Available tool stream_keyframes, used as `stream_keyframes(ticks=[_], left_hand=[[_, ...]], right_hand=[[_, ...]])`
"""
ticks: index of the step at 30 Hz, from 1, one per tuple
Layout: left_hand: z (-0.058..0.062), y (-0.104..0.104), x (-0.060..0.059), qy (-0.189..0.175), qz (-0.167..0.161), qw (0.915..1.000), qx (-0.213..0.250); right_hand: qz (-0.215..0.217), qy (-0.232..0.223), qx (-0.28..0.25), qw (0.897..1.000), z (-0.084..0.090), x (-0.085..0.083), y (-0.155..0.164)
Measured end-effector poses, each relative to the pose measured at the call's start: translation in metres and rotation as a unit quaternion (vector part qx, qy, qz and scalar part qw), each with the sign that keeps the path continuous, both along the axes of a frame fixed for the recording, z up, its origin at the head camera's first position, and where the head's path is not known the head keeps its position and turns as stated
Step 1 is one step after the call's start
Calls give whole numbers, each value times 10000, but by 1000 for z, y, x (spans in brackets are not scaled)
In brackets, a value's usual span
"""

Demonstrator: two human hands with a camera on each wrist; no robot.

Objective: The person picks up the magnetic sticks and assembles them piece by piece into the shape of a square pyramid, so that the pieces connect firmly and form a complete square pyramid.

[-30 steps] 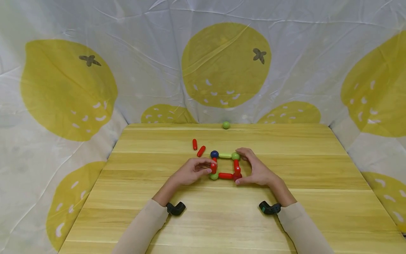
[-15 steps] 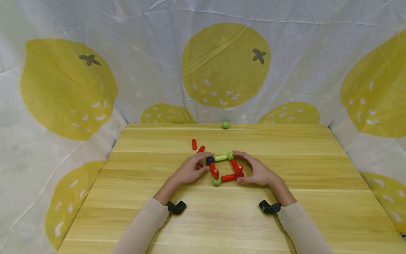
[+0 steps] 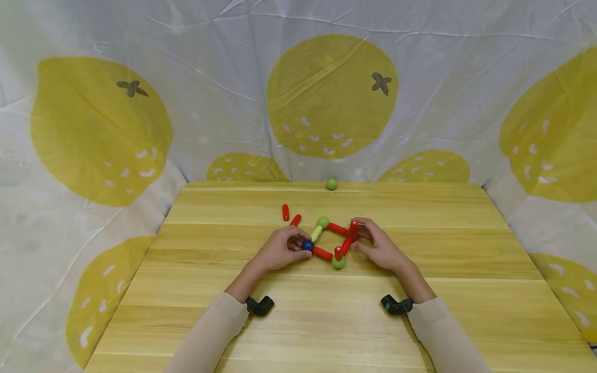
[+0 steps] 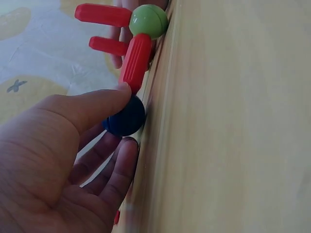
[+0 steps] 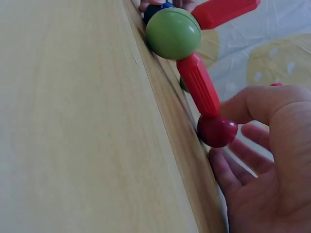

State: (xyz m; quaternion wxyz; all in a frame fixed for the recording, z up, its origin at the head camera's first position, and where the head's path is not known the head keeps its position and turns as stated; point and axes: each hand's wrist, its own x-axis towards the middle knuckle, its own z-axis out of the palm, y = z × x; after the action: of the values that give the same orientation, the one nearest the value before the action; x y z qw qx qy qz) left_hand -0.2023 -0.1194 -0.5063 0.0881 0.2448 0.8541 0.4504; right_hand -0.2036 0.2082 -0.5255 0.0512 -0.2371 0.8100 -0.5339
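A four-sided frame (image 3: pixel 328 241) of red rods and one light-green rod, joined by balls at the corners, lies mid-table as a skewed diamond. Its corners are a blue ball (image 3: pixel 307 245), two green balls and a dark red ball (image 5: pixel 216 131); two short red rods stick up from it. The left hand (image 3: pixel 279 251) pinches the blue ball between thumb and curled fingers. The right hand (image 3: pixel 379 247) pinches the dark red ball the same way. Two loose red rods (image 3: pixel 290 216) lie just beyond on the table (image 3: pixel 420 321), and a loose green ball (image 3: pixel 331 184) sits at the far edge.
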Motion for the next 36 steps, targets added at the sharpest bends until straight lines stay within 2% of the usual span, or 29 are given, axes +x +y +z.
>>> stream_keyframes(ticks=[4,12,16,20,24,29,36], left_hand=[[1,3,3,-73,30,9999,117],[1,12,11,-28,41,9999,145],[2,17,15,-42,-4,9998,189],[2,17,13,4,28,9999,166],[3,9,5,304,447,9985,68],[6,-5,-9,785,1221,9894,-28],[9,-16,-21,733,1996,9765,-353]], right_hand=[[-100,3,-146,9998,1,1,2],[447,60,320,9985,1,2,5],[273,-35,644,9975,2,4,3],[10,-239,1000,9947,5,5,0],[-55,-247,1048,9942,6,5,-3],[-52,-91,918,9957,5,4,-4],[-49,-8,887,9961,1,4,-6]])
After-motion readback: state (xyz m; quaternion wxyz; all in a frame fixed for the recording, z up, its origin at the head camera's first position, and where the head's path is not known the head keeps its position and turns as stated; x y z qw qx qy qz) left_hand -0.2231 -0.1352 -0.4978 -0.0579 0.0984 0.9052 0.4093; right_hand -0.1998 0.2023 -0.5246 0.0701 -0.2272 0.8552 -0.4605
